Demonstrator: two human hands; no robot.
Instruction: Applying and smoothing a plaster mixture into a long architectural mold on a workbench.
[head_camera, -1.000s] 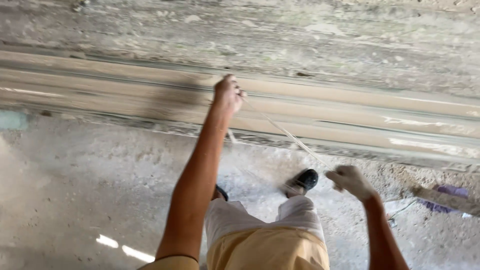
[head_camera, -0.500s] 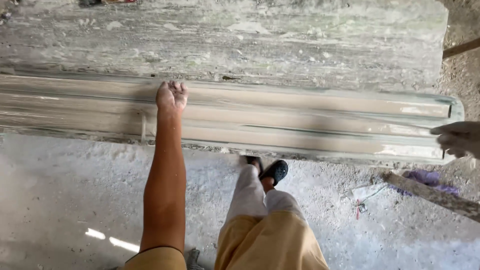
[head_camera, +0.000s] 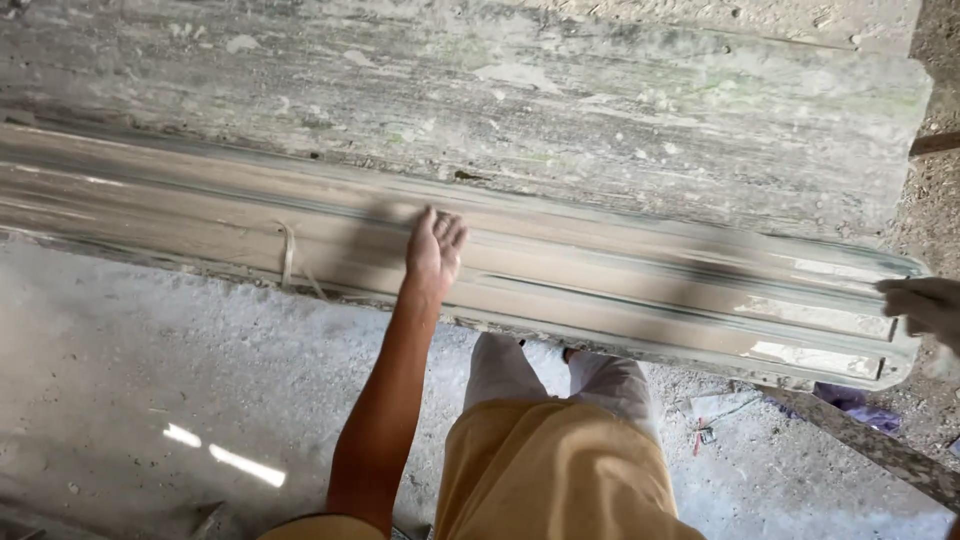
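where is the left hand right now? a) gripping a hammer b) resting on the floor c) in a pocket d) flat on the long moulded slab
d: the left hand lies open, fingers spread, on the stepped face of the long grey moulded slab, holding no tool; the right hand is at the slab's right end.
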